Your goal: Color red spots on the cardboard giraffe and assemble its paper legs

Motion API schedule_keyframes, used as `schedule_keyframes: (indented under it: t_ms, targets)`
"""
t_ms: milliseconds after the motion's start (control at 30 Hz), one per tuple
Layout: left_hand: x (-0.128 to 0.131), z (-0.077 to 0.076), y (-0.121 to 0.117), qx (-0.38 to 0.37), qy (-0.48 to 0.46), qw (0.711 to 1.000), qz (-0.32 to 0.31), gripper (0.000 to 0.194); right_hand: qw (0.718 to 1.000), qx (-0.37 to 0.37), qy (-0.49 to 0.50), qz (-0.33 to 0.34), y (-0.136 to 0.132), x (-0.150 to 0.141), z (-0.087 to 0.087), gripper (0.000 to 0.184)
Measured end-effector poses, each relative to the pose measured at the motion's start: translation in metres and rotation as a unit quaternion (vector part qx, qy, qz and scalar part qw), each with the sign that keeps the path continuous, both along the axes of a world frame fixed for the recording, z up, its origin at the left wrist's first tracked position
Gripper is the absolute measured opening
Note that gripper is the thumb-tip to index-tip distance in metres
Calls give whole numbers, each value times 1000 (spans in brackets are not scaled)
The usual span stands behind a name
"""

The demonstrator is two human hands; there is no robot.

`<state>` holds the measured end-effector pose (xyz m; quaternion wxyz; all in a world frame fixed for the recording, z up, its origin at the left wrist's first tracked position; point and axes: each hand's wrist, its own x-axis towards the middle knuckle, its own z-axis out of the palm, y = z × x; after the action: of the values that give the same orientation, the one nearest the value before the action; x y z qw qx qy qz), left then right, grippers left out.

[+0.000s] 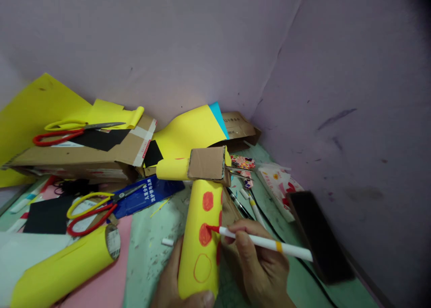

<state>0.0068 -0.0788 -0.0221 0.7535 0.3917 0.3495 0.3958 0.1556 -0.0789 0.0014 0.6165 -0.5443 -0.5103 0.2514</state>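
Observation:
My left hand (170, 281) is closed around the lower end of a yellow paper-covered tube (186, 236), thumb across its bottom front. Two filled red ovals and one outlined oval run down the tube's front, with more red at its right edge. A brown cardboard block (207, 163) and a shorter yellow roll (173, 169) sit at the tube's top. My right hand (257, 258) pinches a white marker pen (266, 243) with an orange band. Its red tip touches the right side of the middle oval.
Red-and-yellow scissors (101, 204) lie beside a blue card (148, 195); another pair (77, 130) rests on a cardboard box (107, 153). A second yellow tube (67, 265) lies at front left. A dark phone-like slab (319, 236) and a white-red packet (278, 189) are at right.

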Motion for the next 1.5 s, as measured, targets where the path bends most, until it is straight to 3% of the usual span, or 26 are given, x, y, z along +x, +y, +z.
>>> schedule_keyframes:
  t_ms: [367,800,1500]
  targets:
    - [4,-1,-1,-16,-7,1000,10,80,999,21,-33,23,1,3,-3,19]
    - [5,-7,-3,-21,-29,999,8,81,998,-29,-12,61,-4,3,-2,31]
    - [0,-3,1,20,-12,1000,-19,72,997,-4,26,71,-3,5,-1,30]
